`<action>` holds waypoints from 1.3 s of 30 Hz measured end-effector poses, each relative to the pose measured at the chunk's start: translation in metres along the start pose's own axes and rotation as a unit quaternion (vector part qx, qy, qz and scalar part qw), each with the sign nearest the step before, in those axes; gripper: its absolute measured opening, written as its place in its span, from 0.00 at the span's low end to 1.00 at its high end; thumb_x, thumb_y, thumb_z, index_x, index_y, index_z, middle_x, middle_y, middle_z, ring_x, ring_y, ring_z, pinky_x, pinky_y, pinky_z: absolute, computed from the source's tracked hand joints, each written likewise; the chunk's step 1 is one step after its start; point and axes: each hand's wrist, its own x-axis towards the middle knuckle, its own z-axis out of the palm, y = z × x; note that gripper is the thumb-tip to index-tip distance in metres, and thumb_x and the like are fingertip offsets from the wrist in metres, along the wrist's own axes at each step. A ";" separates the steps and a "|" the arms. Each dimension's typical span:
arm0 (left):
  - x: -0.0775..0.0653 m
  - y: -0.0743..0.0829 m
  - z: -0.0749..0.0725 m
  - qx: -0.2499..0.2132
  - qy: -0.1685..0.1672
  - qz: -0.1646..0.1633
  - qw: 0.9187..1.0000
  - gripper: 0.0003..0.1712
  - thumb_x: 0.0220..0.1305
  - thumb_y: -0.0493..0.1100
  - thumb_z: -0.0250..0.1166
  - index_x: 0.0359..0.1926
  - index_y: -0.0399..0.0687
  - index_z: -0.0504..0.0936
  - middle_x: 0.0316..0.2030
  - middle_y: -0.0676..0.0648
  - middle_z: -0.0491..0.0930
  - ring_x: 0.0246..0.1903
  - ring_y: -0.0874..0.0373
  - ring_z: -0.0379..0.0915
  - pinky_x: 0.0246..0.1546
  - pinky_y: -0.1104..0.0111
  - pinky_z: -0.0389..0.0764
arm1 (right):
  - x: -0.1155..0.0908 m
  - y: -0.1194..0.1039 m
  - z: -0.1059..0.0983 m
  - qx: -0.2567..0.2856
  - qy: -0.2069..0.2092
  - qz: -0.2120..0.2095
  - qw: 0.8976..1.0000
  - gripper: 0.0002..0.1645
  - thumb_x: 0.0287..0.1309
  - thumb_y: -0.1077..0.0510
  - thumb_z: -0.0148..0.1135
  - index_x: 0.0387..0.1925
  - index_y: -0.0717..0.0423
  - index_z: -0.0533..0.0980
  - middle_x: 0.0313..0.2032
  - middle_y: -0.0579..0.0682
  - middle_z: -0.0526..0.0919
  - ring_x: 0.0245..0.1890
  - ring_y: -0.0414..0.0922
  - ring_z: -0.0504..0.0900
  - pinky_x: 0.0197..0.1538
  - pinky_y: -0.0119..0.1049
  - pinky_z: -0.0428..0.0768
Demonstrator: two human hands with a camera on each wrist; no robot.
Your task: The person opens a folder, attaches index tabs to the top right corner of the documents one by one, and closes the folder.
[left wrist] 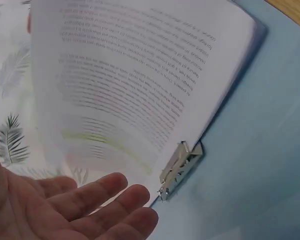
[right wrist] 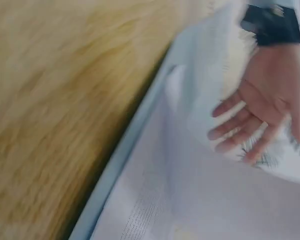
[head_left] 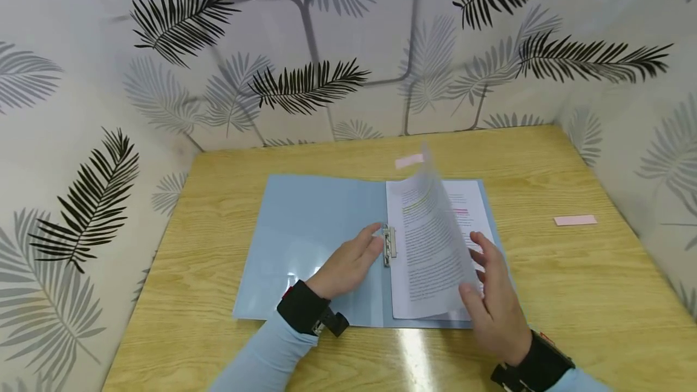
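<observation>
A light blue folder point(head_left: 316, 216) lies spread on the table, with a metal clip point(head_left: 388, 245) near its spine and printed sheets point(head_left: 468, 198) on its right side. One printed page point(head_left: 435, 241) stands raised and bowed over the others, a line of yellow-green highlighting on it. My left hand point(head_left: 345, 266) is extended over the folder beside the clip, fingers fairly straight and holding nothing. At the raised page's lower right edge is my right hand point(head_left: 498, 307), with its thumb apart from its loosely bent fingers. In the right wrist view, the left palm point(right wrist: 270, 100) shows beyond the page.
A pink paper strip point(head_left: 575, 220) lies on the wooden table point(head_left: 566, 283) to the right. Another pink strip point(head_left: 409, 161) shows near the raised page's top. Leaf-patterned cloth point(head_left: 354, 35) surrounds the table at the back and sides.
</observation>
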 end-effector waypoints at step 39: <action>0.067 0.010 0.050 0.304 -0.107 0.078 0.943 0.34 0.68 0.64 0.53 0.65 0.47 0.72 0.63 0.47 0.70 0.65 0.56 0.62 0.64 0.67 0.63 | 0.142 0.129 -0.044 -0.384 -0.130 -0.148 0.902 0.21 0.50 0.60 0.71 0.49 0.51 0.82 0.58 0.63 0.70 0.57 0.63 0.68 0.55 0.61 0.70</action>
